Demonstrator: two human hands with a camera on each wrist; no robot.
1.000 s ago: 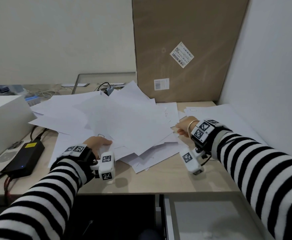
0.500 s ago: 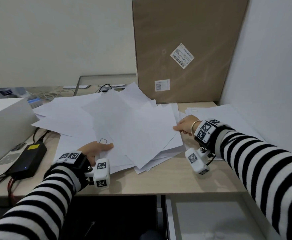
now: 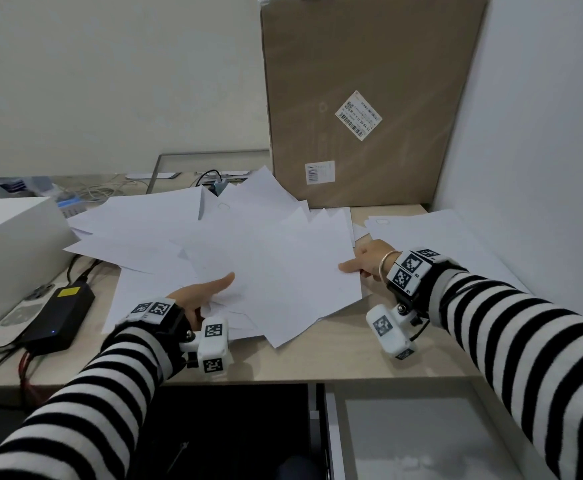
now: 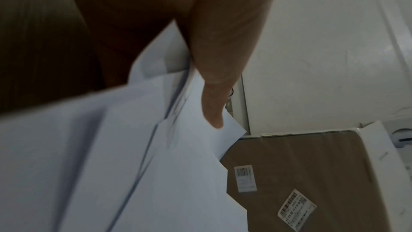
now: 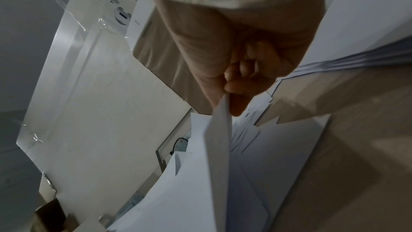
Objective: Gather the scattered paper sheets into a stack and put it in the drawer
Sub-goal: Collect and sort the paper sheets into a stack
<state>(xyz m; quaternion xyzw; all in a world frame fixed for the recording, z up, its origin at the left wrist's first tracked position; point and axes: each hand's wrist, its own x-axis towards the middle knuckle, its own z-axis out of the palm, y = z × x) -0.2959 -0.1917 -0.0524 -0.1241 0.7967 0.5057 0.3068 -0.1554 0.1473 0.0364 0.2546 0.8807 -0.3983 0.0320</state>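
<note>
A loose pile of white paper sheets [image 3: 262, 258] covers the middle of the wooden desk [image 3: 335, 355]. My left hand [image 3: 203, 292] grips the pile's near left edge, thumb on top [image 4: 211, 94] and fingers hidden under the sheets [image 4: 133, 147]. At the right edge my right hand [image 3: 366, 263] pinches the sheets [image 5: 219, 130] between thumb and curled fingers. The pile's near side is lifted off the desk. More sheets [image 3: 428, 237] lie flat at the right by the wall. The open drawer [image 3: 421, 434] shows below the desk's front edge, at the right.
A tall cardboard box [image 3: 362, 98] leans against the wall behind the pile. A white box [image 3: 9, 251] stands at the left, with a black power adapter [image 3: 61, 311], a remote and cables beside it. The wall closes the right side.
Both hands have drawn the sheets together and raised them; the left thumb now lies on top of the pile. The pile has become narrower and shifted towards the middle.
</note>
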